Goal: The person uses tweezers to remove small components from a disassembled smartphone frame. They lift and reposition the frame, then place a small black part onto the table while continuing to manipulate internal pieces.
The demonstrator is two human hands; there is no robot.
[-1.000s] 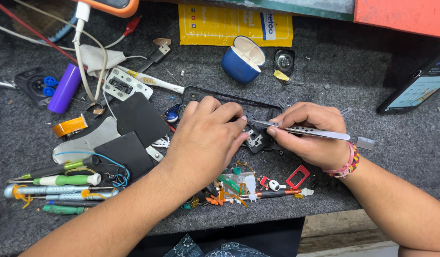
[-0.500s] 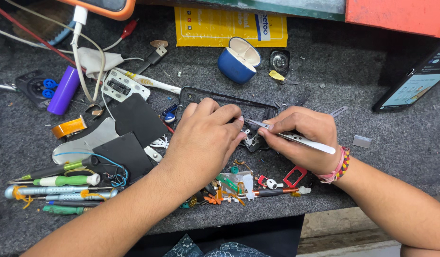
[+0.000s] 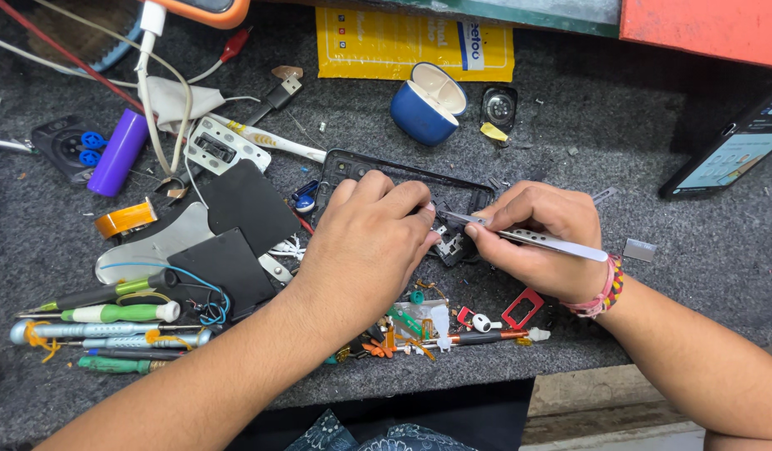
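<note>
A black phone frame (image 3: pixel 346 164) lies on the grey mat, mostly under my hands. My left hand (image 3: pixel 365 242) rests on top of it, fingers curled and pressing it down. My right hand (image 3: pixel 543 236) grips silver tweezers (image 3: pixel 553 244) like a pen. Their tips point left into the frame's right part, close to my left fingertips. A small grey part (image 3: pixel 449 245) sits there below the tips. What the tips touch is too small to tell.
Screwdrivers (image 3: pixel 110 315) lie at the front left beside black covers (image 3: pixel 235 209) and a tape roll (image 3: pixel 125 219). A blue earbud case (image 3: pixel 427 105), a yellow packet (image 3: pixel 402 42) and a watch body (image 3: pixel 499 108) sit behind. A lit phone (image 3: pixel 728 150) is at right. Small parts (image 3: pixel 453 321) litter the front edge.
My right hand has slid left and turned, bringing the tweezer tips from beside the frame into its right part. My left hand has hardly moved.
</note>
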